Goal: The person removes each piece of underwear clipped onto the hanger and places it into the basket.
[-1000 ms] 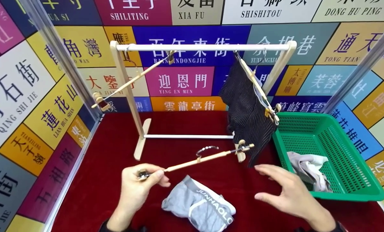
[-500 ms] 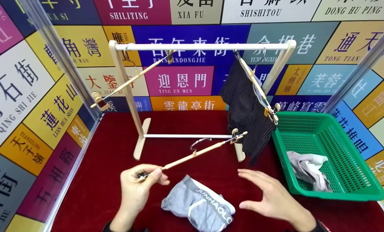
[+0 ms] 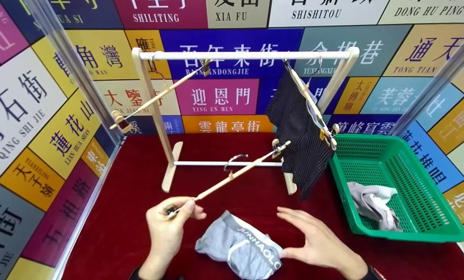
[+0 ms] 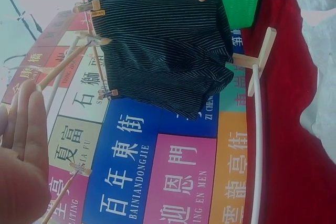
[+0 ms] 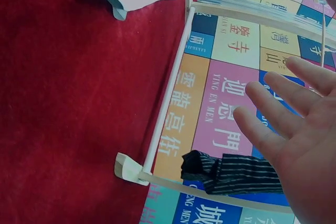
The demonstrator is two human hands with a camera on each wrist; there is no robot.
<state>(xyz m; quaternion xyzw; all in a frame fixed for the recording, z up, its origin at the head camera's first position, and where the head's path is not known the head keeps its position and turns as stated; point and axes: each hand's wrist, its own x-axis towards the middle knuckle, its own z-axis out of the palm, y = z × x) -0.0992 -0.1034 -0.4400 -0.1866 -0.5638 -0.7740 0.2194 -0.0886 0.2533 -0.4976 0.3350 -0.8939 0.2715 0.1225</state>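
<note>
My left hand (image 3: 167, 225) pinches one clip end of a wooden clip hanger (image 3: 235, 175) between thumb and fingers. The hanger slants up and away to the right, its metal hook on top and its far clip overlapping black striped shorts (image 3: 300, 132). Below it, grey boxer briefs (image 3: 239, 247) with a lettered waistband lie on the red cloth. To their right is my right hand (image 3: 317, 241), fingers spread and holding nothing, its thumb tip right at the waistband's edge. The right wrist view shows this hand (image 5: 302, 124) with its fingers extended.
A wooden rack with a white top rail (image 3: 239, 55) stands behind. From it hang the striped shorts on a hanger at right and a bare clip hanger (image 3: 158, 97) at left. A green basket (image 3: 403, 237) at right holds a crumpled grey and white garment (image 3: 375, 206).
The far end of the held hanger has swung up and to the left. My right hand has come left to the boxer briefs' edge. The briefs and rack stay put.
</note>
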